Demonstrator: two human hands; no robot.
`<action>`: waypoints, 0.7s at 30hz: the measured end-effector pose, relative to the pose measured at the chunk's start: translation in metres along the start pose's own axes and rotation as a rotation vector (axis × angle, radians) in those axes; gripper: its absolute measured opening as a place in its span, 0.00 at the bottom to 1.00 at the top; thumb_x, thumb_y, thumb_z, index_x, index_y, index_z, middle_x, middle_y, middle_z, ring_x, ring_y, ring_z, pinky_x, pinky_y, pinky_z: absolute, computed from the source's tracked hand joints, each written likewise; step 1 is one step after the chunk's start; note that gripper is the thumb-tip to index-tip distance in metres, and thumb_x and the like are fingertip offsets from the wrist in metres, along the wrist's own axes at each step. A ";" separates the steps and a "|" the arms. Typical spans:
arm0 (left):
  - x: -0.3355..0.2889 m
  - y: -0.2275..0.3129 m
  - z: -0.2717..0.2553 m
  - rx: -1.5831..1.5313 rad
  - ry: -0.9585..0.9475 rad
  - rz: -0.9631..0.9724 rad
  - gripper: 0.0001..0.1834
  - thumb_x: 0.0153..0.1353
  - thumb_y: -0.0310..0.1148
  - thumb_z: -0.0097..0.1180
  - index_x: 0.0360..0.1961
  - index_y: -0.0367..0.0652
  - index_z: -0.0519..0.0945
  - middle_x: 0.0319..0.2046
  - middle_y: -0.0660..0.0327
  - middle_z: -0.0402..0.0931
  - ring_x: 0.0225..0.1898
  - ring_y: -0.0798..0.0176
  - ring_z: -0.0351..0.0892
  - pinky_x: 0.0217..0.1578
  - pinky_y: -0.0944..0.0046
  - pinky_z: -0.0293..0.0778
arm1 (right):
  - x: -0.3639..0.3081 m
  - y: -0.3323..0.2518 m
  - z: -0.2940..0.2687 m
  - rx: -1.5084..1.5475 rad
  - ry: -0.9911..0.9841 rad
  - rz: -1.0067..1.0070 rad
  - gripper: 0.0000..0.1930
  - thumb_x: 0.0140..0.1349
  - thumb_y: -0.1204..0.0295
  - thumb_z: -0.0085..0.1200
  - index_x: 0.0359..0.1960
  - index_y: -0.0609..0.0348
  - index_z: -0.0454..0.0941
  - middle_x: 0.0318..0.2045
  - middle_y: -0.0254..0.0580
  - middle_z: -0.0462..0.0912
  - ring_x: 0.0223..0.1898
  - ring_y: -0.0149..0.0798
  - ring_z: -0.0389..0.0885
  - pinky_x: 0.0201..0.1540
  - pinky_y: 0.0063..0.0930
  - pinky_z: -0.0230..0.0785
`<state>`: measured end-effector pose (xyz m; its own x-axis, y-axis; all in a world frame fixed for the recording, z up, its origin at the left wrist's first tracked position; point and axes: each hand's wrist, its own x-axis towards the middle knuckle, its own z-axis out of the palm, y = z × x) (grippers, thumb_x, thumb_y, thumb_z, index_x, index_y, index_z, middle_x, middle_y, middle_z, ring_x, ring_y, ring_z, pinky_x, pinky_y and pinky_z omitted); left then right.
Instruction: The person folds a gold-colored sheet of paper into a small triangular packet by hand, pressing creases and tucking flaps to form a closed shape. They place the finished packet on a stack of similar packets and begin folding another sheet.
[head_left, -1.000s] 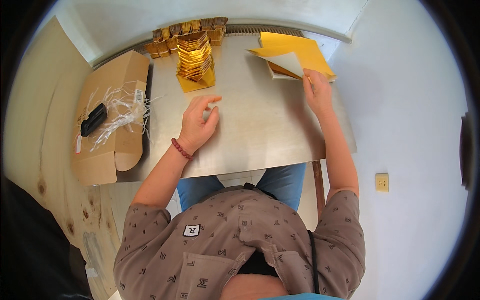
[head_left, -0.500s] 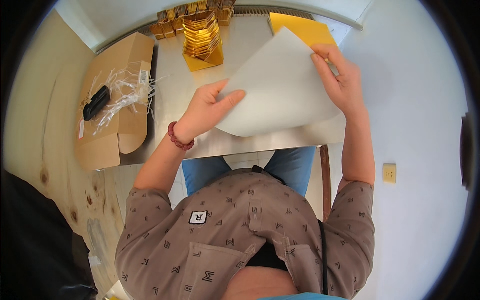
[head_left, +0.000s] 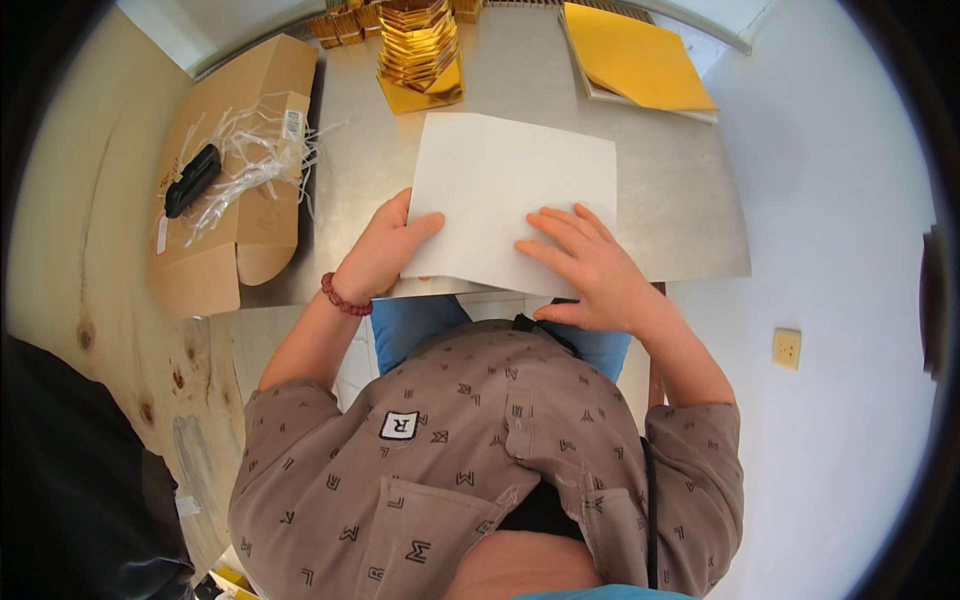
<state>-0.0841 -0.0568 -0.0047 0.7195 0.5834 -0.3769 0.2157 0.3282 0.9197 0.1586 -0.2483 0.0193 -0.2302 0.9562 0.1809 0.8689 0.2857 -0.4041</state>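
A white sheet of paper (head_left: 510, 165) lies squarely in front of me, its lower edge reaching the front of the metal table (head_left: 690, 210). My left hand (head_left: 382, 248) grips its left edge near the lower corner, thumb on top and fingers underneath. Flat on the lower right part rests my right hand (head_left: 592, 268), fingers spread and open. Beyond the sheet stands a stack of folded gold paper pieces (head_left: 420, 50). To the far right sits a pile of sheets with a yellow-gold top sheet (head_left: 640, 60).
On the left, a brown cardboard box (head_left: 265, 90) carries tangled clear plastic strips (head_left: 240, 180) and a black handheld object (head_left: 193, 182) of unclear kind. More folded gold bundles (head_left: 340, 28) line the back edge. A white wall with a socket (head_left: 786, 348) borders the right.
The white sheet has come down from a tilted, raised position to lie flat and straight. My right hand has released its far right corner and moved down onto its surface.
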 end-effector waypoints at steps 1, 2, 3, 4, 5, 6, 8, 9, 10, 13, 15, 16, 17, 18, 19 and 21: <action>-0.003 0.001 0.002 0.009 0.000 0.050 0.21 0.74 0.32 0.56 0.64 0.32 0.74 0.54 0.58 0.82 0.50 0.69 0.83 0.51 0.66 0.80 | -0.002 -0.001 0.002 -0.011 -0.014 0.013 0.35 0.52 0.63 0.74 0.64 0.52 0.76 0.69 0.47 0.71 0.73 0.51 0.65 0.77 0.57 0.54; -0.007 0.003 0.005 0.020 0.000 0.100 0.22 0.74 0.33 0.56 0.64 0.33 0.74 0.53 0.58 0.82 0.49 0.69 0.83 0.50 0.66 0.80 | -0.004 -0.002 0.003 -0.021 -0.022 0.028 0.35 0.52 0.64 0.73 0.64 0.51 0.76 0.69 0.47 0.71 0.73 0.51 0.65 0.77 0.57 0.54; -0.010 0.005 0.007 0.055 0.036 0.072 0.22 0.74 0.33 0.57 0.64 0.34 0.75 0.53 0.57 0.82 0.48 0.69 0.83 0.49 0.65 0.80 | -0.005 -0.003 0.004 -0.024 -0.029 0.040 0.35 0.52 0.65 0.73 0.64 0.51 0.76 0.69 0.47 0.71 0.73 0.51 0.65 0.77 0.56 0.55; -0.014 0.011 0.004 0.251 0.020 0.061 0.22 0.73 0.34 0.57 0.63 0.35 0.75 0.52 0.57 0.82 0.47 0.69 0.83 0.47 0.65 0.80 | -0.006 -0.003 0.004 -0.029 -0.025 0.040 0.34 0.52 0.66 0.72 0.64 0.52 0.76 0.69 0.46 0.72 0.73 0.50 0.66 0.77 0.56 0.55; -0.019 0.018 -0.001 0.467 0.037 -0.029 0.21 0.73 0.35 0.58 0.63 0.36 0.75 0.51 0.56 0.82 0.45 0.69 0.83 0.45 0.65 0.79 | -0.007 -0.003 0.004 -0.029 -0.021 0.039 0.32 0.53 0.68 0.71 0.63 0.52 0.77 0.68 0.45 0.74 0.72 0.48 0.67 0.77 0.56 0.55; -0.023 0.023 -0.003 0.655 0.069 -0.100 0.21 0.73 0.35 0.58 0.62 0.36 0.76 0.50 0.55 0.82 0.44 0.69 0.82 0.43 0.65 0.79 | -0.009 -0.002 0.003 -0.026 -0.034 0.051 0.31 0.54 0.69 0.70 0.62 0.52 0.77 0.67 0.44 0.75 0.72 0.47 0.68 0.77 0.55 0.56; -0.026 0.028 0.000 0.834 0.281 0.241 0.19 0.69 0.37 0.62 0.56 0.38 0.79 0.46 0.51 0.81 0.42 0.58 0.82 0.41 0.60 0.78 | -0.013 0.000 -0.001 0.000 -0.009 0.035 0.28 0.55 0.72 0.68 0.60 0.53 0.79 0.63 0.43 0.79 0.69 0.46 0.72 0.76 0.54 0.58; -0.023 0.031 -0.001 0.883 0.337 0.351 0.19 0.68 0.37 0.63 0.56 0.38 0.80 0.46 0.51 0.81 0.44 0.57 0.82 0.42 0.60 0.78 | -0.014 0.001 -0.004 0.013 -0.005 0.034 0.26 0.55 0.73 0.67 0.58 0.54 0.79 0.61 0.42 0.81 0.67 0.45 0.74 0.75 0.53 0.59; -0.018 0.035 -0.002 0.932 0.392 0.464 0.19 0.68 0.37 0.64 0.55 0.39 0.80 0.46 0.52 0.81 0.45 0.56 0.81 0.43 0.60 0.78 | -0.015 0.001 -0.005 0.033 0.000 0.029 0.25 0.55 0.74 0.66 0.57 0.54 0.80 0.59 0.41 0.82 0.65 0.45 0.76 0.74 0.53 0.61; 0.015 0.040 0.005 1.019 0.162 0.777 0.22 0.66 0.38 0.66 0.57 0.39 0.80 0.50 0.50 0.81 0.53 0.51 0.79 0.54 0.55 0.76 | -0.011 -0.001 -0.010 0.089 -0.001 0.024 0.23 0.55 0.76 0.65 0.54 0.55 0.81 0.53 0.40 0.85 0.59 0.47 0.80 0.72 0.51 0.66; 0.045 0.039 0.013 1.106 0.062 0.885 0.24 0.65 0.40 0.66 0.58 0.38 0.79 0.55 0.48 0.79 0.59 0.48 0.76 0.60 0.53 0.73 | -0.006 -0.005 -0.012 0.126 -0.032 0.037 0.23 0.54 0.78 0.64 0.54 0.56 0.81 0.51 0.40 0.85 0.56 0.48 0.81 0.70 0.50 0.69; 0.061 0.038 0.019 1.146 0.044 0.910 0.26 0.65 0.42 0.66 0.60 0.38 0.78 0.58 0.47 0.77 0.62 0.47 0.74 0.63 0.52 0.71 | -0.004 -0.007 -0.014 0.115 -0.014 0.022 0.23 0.53 0.78 0.64 0.54 0.56 0.81 0.50 0.40 0.85 0.55 0.49 0.81 0.68 0.49 0.70; 0.072 0.035 0.024 1.200 0.021 0.907 0.28 0.65 0.43 0.66 0.61 0.38 0.78 0.60 0.46 0.76 0.66 0.45 0.71 0.66 0.50 0.69 | -0.002 -0.010 -0.016 0.107 -0.003 0.016 0.23 0.52 0.79 0.64 0.54 0.56 0.81 0.49 0.40 0.86 0.54 0.50 0.81 0.66 0.48 0.72; 0.081 0.031 0.026 1.246 0.015 0.905 0.30 0.66 0.45 0.65 0.62 0.37 0.77 0.63 0.46 0.74 0.68 0.44 0.69 0.68 0.49 0.66 | -0.002 -0.011 -0.018 0.095 0.011 0.006 0.24 0.52 0.79 0.64 0.53 0.55 0.81 0.48 0.41 0.86 0.54 0.51 0.81 0.64 0.46 0.73; 0.087 0.027 0.029 1.302 0.004 0.872 0.31 0.66 0.47 0.65 0.63 0.37 0.76 0.65 0.45 0.72 0.70 0.43 0.66 0.70 0.48 0.64 | -0.003 -0.011 -0.021 0.072 0.030 0.014 0.24 0.51 0.80 0.64 0.53 0.55 0.80 0.48 0.41 0.86 0.53 0.51 0.82 0.63 0.46 0.74; 0.092 0.020 0.027 1.362 -0.009 0.838 0.34 0.66 0.48 0.64 0.65 0.36 0.74 0.68 0.45 0.69 0.73 0.42 0.62 0.72 0.47 0.61 | -0.009 -0.009 -0.030 0.022 0.065 0.022 0.25 0.50 0.81 0.63 0.54 0.55 0.80 0.47 0.42 0.86 0.52 0.52 0.82 0.61 0.44 0.75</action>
<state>0.0044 -0.0169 -0.0179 0.9348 0.2440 0.2582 0.1737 -0.9479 0.2670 0.1658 -0.2617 0.0482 -0.1813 0.9563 0.2294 0.8636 0.2664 -0.4281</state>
